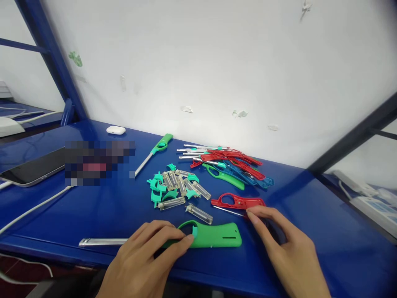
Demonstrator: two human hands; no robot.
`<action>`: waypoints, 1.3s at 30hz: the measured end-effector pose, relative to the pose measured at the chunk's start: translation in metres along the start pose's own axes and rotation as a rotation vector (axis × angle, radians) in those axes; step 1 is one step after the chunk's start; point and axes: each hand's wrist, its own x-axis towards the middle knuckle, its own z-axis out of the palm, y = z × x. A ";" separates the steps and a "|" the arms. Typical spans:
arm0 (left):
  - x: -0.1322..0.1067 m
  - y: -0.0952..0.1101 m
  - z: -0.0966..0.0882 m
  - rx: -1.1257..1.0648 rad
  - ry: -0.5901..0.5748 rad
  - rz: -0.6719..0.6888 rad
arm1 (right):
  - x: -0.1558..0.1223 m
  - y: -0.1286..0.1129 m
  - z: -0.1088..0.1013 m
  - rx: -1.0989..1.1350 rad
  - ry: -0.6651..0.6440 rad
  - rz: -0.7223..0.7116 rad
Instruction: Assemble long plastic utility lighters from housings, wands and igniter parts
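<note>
Near the front edge of the table lies a long-necked green gas lighter point(217, 235), its metal tube pointing left. My left hand point(145, 252) is closed around its neck, with the thumb by the teal trigger point(194, 231). My right hand point(285, 244) pinches thumb and forefinger at the end of a thin metal shaft point(228, 211), which looks like a screwdriver; its handle is mostly hidden by the hand. Just behind that shaft rests a red lighter handle shell point(238, 202). Several clear fuel tanks point(200, 213) and teal triggers point(157, 186) lie in a loose heap beyond my left hand.
Red, blue and green handle shells point(245, 165) with metal tubes point(194, 153) are piled by the wall. Another green lighter point(163, 142) lies left of them. A phone point(34, 165), a white earbud case point(115, 130) and a white cable point(37, 207) occupy the left side.
</note>
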 end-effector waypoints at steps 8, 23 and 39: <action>0.002 0.002 0.000 0.015 0.038 0.040 | -0.010 -0.026 -0.002 -0.099 -0.253 -0.553; 0.027 0.018 -0.003 -0.012 0.022 0.106 | -0.008 -0.043 -0.007 -0.102 -0.483 -0.577; 0.030 0.003 0.016 -0.087 0.147 -0.276 | -0.009 -0.020 -0.001 -0.028 -0.061 -0.340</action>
